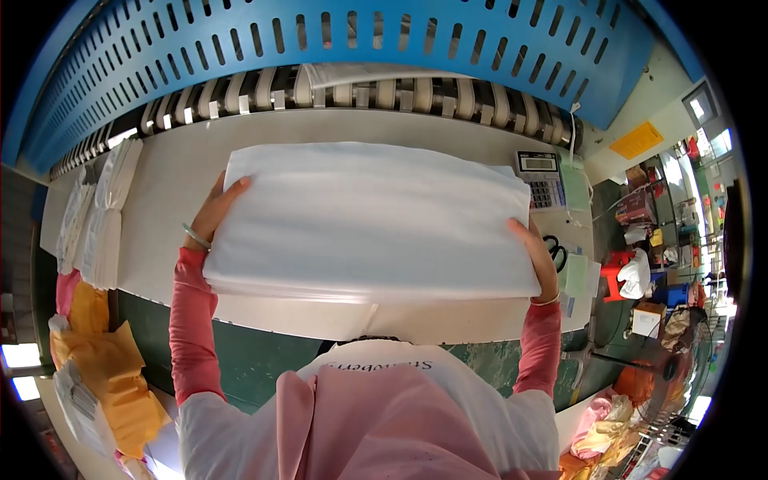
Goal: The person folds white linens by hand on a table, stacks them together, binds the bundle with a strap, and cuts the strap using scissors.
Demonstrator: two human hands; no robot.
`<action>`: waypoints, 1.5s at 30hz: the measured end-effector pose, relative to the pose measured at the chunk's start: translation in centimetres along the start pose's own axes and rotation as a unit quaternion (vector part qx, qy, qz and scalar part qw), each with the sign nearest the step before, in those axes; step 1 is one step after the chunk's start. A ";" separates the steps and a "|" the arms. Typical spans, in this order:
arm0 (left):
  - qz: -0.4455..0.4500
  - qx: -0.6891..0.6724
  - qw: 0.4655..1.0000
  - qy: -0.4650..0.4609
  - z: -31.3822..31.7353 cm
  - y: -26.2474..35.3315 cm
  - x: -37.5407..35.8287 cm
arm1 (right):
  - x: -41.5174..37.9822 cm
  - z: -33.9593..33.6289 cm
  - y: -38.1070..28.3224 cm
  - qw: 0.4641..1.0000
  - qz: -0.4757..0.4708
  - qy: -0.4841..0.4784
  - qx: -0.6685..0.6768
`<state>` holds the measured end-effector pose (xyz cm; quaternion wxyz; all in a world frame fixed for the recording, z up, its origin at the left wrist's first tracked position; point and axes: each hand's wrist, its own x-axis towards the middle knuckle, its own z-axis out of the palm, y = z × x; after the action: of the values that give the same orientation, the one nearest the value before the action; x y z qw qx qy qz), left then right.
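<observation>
White folded sheet (368, 216); blue slotted machine hood (336, 40); pink sleeves (192, 320); grey calculator (540, 180).

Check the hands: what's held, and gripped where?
Both hands hold a folded white sheet over the white table. Left hand grips its left edge, right hand its right edge, thumbs on top.
</observation>
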<state>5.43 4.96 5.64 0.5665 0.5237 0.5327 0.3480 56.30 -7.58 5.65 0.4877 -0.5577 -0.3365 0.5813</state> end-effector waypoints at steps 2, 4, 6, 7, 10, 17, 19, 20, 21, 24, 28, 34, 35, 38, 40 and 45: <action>-0.010 -0.007 1.000 0.006 0.5 0.9 -1.1 | -0.3 -0.5 0.7 1.000 0.014 0.014 -0.010; -0.001 -0.024 1.000 -0.009 0.0 0.0 -1.7 | -1.0 -1.4 1.5 0.997 0.049 0.044 -0.027; -0.012 -0.026 0.999 -0.017 -0.3 -0.4 -2.5 | -2.6 -1.4 2.6 0.996 0.020 0.061 -0.064; -0.013 -0.017 0.999 -0.028 -0.7 -0.3 -2.7 | -3.0 -1.5 3.1 0.994 0.008 0.070 -0.083; -0.056 0.025 0.997 -0.039 -5.2 -1.9 -0.7 | -3.5 -2.8 2.4 0.984 0.018 -0.012 -0.177; -0.163 0.055 0.985 -0.012 -5.3 -0.3 15.5 | 15.4 -6.3 -4.2 0.934 -0.075 0.062 -0.344; -0.306 0.025 0.952 0.014 -3.4 -3.9 21.2 | 20.7 -5.2 -4.9 0.934 -0.062 0.012 -0.353; -0.356 0.033 0.934 0.000 -1.8 -3.9 21.6 | 22.7 -4.7 -4.3 0.942 -0.055 0.038 -0.328; -0.382 0.011 0.924 0.027 -1.6 -6.4 22.8 | 24.6 -4.1 -3.7 0.950 -0.048 0.064 -0.301; -0.317 0.067 0.946 -0.011 -0.9 -8.9 23.0 | 30.0 -2.5 -2.0 0.967 0.029 0.065 -0.245; -0.366 0.093 0.926 -0.012 -0.8 -7.6 22.9 | 34.9 -3.2 3.5 0.946 -0.095 0.076 -0.300; -0.019 -0.017 1.000 0.013 -0.9 -1.1 20.2 | 24.7 0.1 -6.2 0.935 -0.262 0.003 -0.240; 0.031 -0.067 0.997 -0.022 -2.1 0.2 19.1 | 23.6 -1.7 -6.9 0.948 -0.251 0.001 -0.193; 0.127 -0.196 0.946 -0.226 -2.0 5.1 10.0 | 18.5 -11.3 -5.3 0.946 -0.176 -0.252 0.100; 0.122 -0.219 0.933 -0.260 -5.3 2.8 9.4 | 14.2 -12.0 -3.7 0.942 -0.091 -0.281 0.158; -0.191 0.233 0.939 -0.167 -0.6 3.3 12.5 | 14.2 -11.1 0.3 0.972 0.187 -0.035 -0.141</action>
<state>7.79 17.64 5.92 0.5649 0.5804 0.5865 0.0066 68.46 4.03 -0.82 0.2747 -0.6529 -0.3217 0.6283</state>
